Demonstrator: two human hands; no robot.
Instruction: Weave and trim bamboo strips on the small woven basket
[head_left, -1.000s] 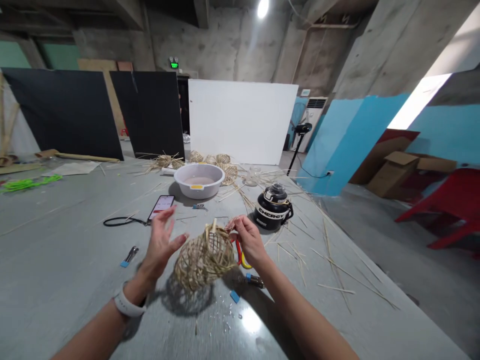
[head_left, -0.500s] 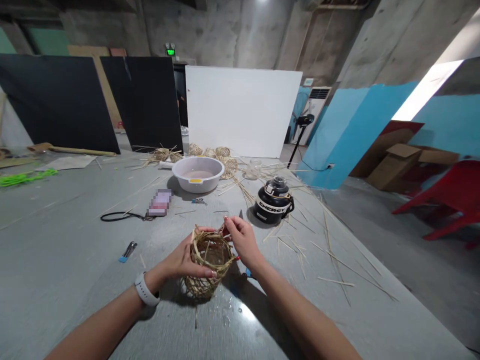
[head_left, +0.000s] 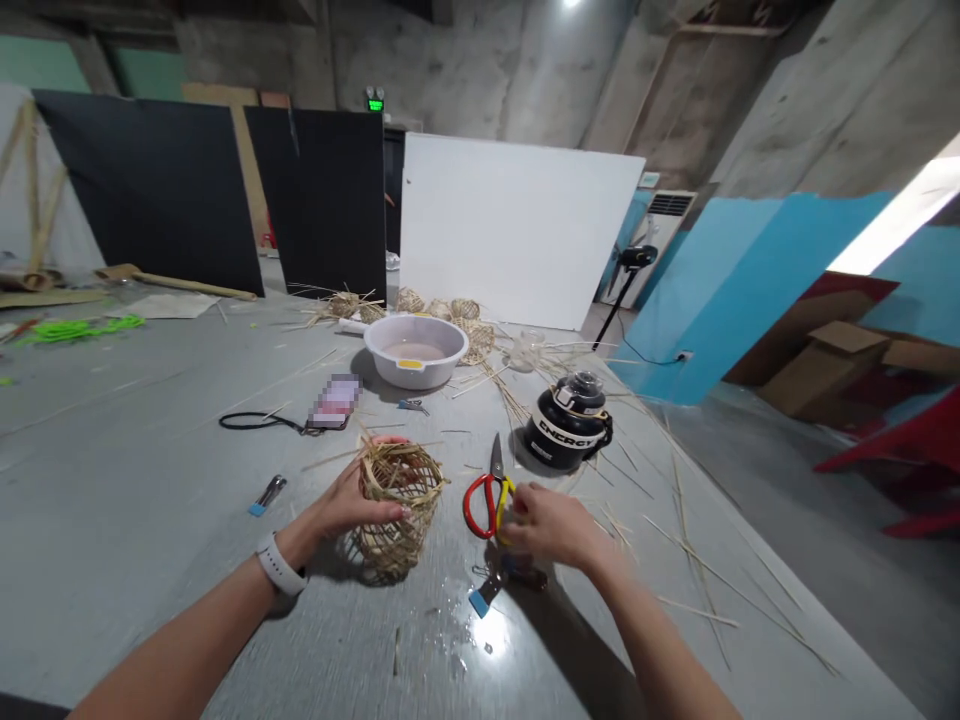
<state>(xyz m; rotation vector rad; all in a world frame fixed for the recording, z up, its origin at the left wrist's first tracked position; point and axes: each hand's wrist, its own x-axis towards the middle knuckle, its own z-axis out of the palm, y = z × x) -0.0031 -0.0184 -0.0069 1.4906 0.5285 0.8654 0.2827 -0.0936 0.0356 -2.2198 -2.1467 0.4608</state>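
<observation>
My left hand (head_left: 352,508) is wrapped round a small woven basket (head_left: 397,520) of thin bamboo-like strips, its thumb on the near side and its other fingers mostly hidden behind. Loose strip ends stick out from the basket's rim. To the right, scissors (head_left: 491,500) with red and yellow handles lie on the table, blades pointing away. My right hand (head_left: 551,525) is over the yellow handle, its fingers bent and blurred; whether they grip it I cannot tell. Just below lies a clip with a blue end (head_left: 484,595), beside a dark object partly under the hand's shadow.
A black jug marked ENERGY (head_left: 568,425) stands beyond my right hand. Further back are a pale basin (head_left: 415,350) with liquid and several woven pieces (head_left: 476,340). A phone (head_left: 335,402) with a strap and another clip (head_left: 268,495) lie left. Loose strips (head_left: 697,610) litter the right side.
My right hand has left the basket's rim and moved right and down to the scissors. My left hand keeps the basket, now tipped differently and slightly further left. The view has shifted.
</observation>
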